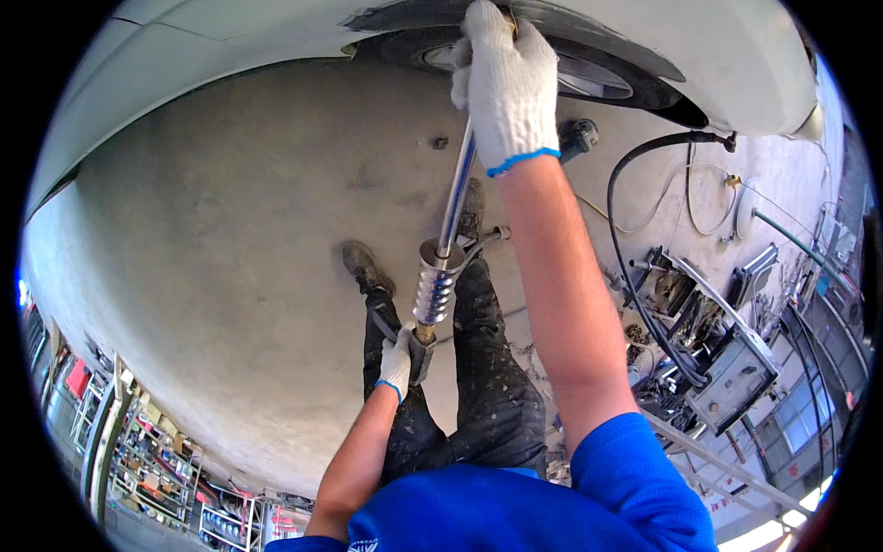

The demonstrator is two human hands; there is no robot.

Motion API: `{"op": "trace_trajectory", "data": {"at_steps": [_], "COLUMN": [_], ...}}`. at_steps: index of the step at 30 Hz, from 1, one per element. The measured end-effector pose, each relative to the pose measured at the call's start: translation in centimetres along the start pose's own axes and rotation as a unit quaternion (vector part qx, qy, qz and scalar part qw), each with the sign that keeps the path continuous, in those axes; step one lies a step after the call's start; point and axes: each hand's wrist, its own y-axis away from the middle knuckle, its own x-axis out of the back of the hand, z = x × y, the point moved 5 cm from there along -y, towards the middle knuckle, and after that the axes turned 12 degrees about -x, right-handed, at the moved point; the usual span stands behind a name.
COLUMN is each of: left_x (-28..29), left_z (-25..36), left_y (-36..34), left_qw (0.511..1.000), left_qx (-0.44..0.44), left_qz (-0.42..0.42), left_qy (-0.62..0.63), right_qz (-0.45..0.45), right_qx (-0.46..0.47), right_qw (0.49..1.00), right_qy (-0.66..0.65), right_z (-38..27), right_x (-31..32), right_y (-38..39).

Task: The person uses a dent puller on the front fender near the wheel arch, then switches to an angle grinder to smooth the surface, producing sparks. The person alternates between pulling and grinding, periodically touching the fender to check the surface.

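Note:
A slide hammer (434, 293) with a chrome rod and ribbed steel weight slants up between my legs toward the wheel arch of a pale car (267, 37). My left hand (396, 360), in a white glove, wraps round its dark rear handle just below the weight. My gloved right hand (506, 87) is closed round the rod's front end, close to the arch edge above the wheel (589, 75). The tip of the rod is mostly hidden by this hand. The weight sits at the rear end of the rod, against the handle.
A dark power tool (579, 138) lies on the floor by the wheel. At the right, a thick black hose (618, 230) loops down to a grey machine box (731, 386) beside cluttered parts. Thin cables cross the floor there. Loaded shelves (152, 460) stand at the lower left.

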Motion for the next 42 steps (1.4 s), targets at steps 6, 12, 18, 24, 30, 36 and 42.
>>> {"op": "trace_trajectory", "data": {"at_steps": [6,12,18,24,30,36,42], "left_x": [-0.5,-0.3,-0.7,-0.8,-0.6,-0.7,-0.5], "left_z": [2.1,0.7,1.0,0.9,0.8,1.2,2.4], "left_y": [1.9,2.5,1.3,1.1,0.8,1.1,1.7], "left_qw": [1.0,0.997,1.0,0.999,1.0,1.0,0.999], "left_qx": [0.02,0.053,0.007,-0.006,-0.002,0.004,0.042], "left_qz": [0.002,0.004,-0.014,0.02,-0.005,0.008,-0.009], "left_qy": [0.017,0.055,0.006,0.032,0.022,0.025,0.033], "right_qz": [-0.547,-0.124,-0.119,-0.136,-0.139,-0.138,-0.194], "right_qx": [-0.214,-0.072,-0.026,-0.049,-0.035,-0.03,-0.047], "right_qw": [0.719,0.989,0.991,0.987,0.988,0.989,0.973], "right_qy": [-0.373,-0.046,-0.057,-0.073,-0.058,-0.054,0.116], "right_z": [3.1,2.7,1.8,1.4,1.6,1.4,6.8], "right_x": [0.2,0.7,2.0,1.6,1.8,1.8,4.0], "right_y": [-2.6,1.2,-0.7,-0.8,-1.0,-0.7,4.0]}}
